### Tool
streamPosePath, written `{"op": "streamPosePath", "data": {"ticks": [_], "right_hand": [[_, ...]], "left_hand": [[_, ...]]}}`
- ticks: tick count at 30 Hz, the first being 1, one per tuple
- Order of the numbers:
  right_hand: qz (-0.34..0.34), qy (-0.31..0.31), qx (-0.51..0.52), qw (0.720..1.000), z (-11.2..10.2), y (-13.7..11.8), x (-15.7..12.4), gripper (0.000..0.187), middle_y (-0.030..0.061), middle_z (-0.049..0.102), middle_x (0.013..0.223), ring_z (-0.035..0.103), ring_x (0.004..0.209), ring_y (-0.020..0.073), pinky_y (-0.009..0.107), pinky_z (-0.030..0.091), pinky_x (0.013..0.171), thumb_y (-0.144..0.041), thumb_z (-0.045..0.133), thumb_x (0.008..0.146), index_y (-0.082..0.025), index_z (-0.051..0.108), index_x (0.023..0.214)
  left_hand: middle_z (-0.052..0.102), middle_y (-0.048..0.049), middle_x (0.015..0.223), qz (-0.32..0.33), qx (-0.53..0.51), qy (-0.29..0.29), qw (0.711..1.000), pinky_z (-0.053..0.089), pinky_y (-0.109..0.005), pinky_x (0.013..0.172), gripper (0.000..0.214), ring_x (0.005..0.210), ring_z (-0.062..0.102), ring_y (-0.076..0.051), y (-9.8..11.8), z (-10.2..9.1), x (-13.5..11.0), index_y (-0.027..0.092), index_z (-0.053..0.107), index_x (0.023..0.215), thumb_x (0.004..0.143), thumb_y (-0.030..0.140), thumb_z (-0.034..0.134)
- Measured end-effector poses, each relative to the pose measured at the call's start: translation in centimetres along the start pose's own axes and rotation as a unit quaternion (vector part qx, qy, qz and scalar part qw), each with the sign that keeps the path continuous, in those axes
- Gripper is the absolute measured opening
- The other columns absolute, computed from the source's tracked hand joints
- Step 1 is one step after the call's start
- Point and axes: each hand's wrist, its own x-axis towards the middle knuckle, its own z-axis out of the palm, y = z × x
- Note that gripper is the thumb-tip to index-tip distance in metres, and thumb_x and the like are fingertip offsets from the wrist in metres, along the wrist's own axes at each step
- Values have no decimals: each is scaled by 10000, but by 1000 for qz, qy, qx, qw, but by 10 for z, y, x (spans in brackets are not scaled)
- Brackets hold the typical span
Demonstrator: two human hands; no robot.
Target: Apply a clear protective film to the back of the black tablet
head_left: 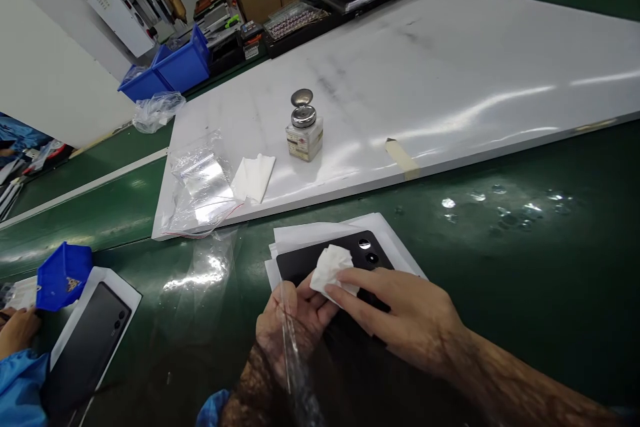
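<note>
Two hands meet at lower centre of the frame: the right hand pinches a white wipe against the black phone on white paper, while the left hand grips a clear film strip.

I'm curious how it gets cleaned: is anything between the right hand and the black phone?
Yes: a white wipe sits under the right hand's fingertips, on the black phone by its camera lenses. The left hand holds clear film.
</note>
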Motion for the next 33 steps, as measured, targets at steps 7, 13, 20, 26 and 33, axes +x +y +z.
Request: {"op": "streamPosePath", "data": {"ticks": [7,13,20,26,33], "right_hand": [[-114,45,-50,991,5,7,-4,418,27,933,1223,914,943,297,444,755,792,-156,735,1066,-482,910,1262],[-92,50,-74,992,5,5,-8,376,13,932,1147,895,873,278,441,751,782,-175,731,1078,-486,935,1135],[-156,49,-58,985,8,16,1,365,54,913,1070,872,857,262,411,718,746,-150,655,1097,-399,897,1210],[-65,70,46,994,0,17,20,174,57,818,1094,733,714,184,332,666,637,-262,764,1047,-328,860,1177],[256,-128,212,934,-24,-5,42,437,32,759,858,626,743,228,381,527,691,-703,863,885,-270,856,943]], "left_hand": [[768,38,882,-16,-24,41,999,388,-448,875,112,1067,566,-380,6,9,-3,310,633,385,451,360,708],[760,51,916,-5,-30,38,999,408,-409,866,126,1067,572,-362,7,10,-3,306,641,378,449,352,734],[726,43,1003,15,46,4,999,382,-407,898,81,1157,494,-358,2,10,-4,323,695,470,505,387,731],[670,-20,1132,9,66,-79,995,315,-556,940,67,1196,432,-393,1,12,-5,293,723,581,600,355,739],[643,-50,1157,-17,65,-109,992,309,-609,945,65,1149,480,-387,5,7,-5,254,720,612,635,315,730]]}}
